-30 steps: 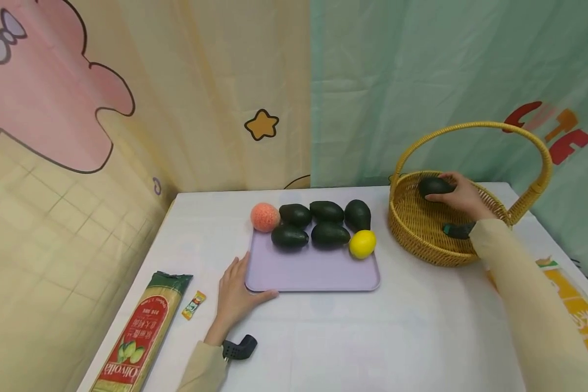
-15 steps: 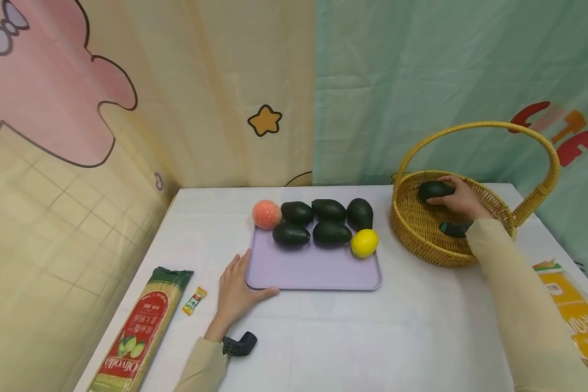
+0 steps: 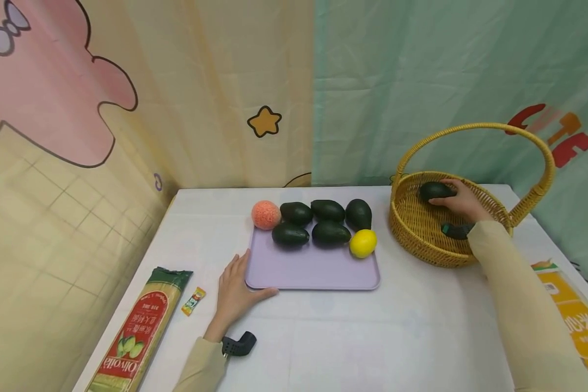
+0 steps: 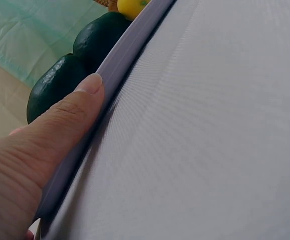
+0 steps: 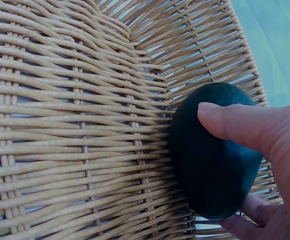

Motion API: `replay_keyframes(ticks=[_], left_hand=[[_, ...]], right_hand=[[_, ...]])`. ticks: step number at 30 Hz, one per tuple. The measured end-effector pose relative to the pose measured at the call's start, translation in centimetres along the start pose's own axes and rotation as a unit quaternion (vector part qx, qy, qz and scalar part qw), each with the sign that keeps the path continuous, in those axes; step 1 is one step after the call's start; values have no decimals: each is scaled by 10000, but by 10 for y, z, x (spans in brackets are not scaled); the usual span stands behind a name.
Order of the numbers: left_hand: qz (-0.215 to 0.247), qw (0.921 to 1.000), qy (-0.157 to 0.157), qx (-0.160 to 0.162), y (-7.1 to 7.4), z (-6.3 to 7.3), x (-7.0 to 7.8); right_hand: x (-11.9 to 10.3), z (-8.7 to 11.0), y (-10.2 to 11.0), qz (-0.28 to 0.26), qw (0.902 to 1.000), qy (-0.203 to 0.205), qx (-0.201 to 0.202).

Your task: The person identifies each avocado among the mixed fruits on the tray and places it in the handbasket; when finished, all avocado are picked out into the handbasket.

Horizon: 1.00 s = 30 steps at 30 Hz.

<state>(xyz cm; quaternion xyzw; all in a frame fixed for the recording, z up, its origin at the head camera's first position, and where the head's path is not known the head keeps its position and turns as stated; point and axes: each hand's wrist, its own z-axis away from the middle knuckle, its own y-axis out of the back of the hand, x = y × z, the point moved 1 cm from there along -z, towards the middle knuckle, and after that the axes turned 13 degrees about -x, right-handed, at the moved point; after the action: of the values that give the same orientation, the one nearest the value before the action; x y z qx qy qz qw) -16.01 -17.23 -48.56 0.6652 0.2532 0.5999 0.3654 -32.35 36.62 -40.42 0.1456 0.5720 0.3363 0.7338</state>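
In the head view, my right hand grips a dark green avocado inside the wicker basket. The right wrist view has the thumb on top of that avocado, fingers below it, close to the woven wall. My left hand lies at the front left corner of a lilac tray, fingers along its side. Its straight thumb touches the front rim in the left wrist view. Several avocados, a yellow lemon and a rough pinkish-orange round fruit are at the tray's back.
Left on the white table lie a spaghetti pack and a small wrapped sachet. A yellow bag is at the right edge, partly behind the right sleeve. The basket's tall handle arches over it. Curtains hang behind.
The view shifts slightly. My right hand stays on the avocado in the basket, with barely any movement. My left hand keeps its place at the tray corner.
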Motion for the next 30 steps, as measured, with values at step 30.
replay_keyframes(ticks=[30], left_hand=[[66, 9995, 156, -285, 2, 0, 0]], right_hand=[[-3, 18, 6, 404, 9989, -50, 230]])
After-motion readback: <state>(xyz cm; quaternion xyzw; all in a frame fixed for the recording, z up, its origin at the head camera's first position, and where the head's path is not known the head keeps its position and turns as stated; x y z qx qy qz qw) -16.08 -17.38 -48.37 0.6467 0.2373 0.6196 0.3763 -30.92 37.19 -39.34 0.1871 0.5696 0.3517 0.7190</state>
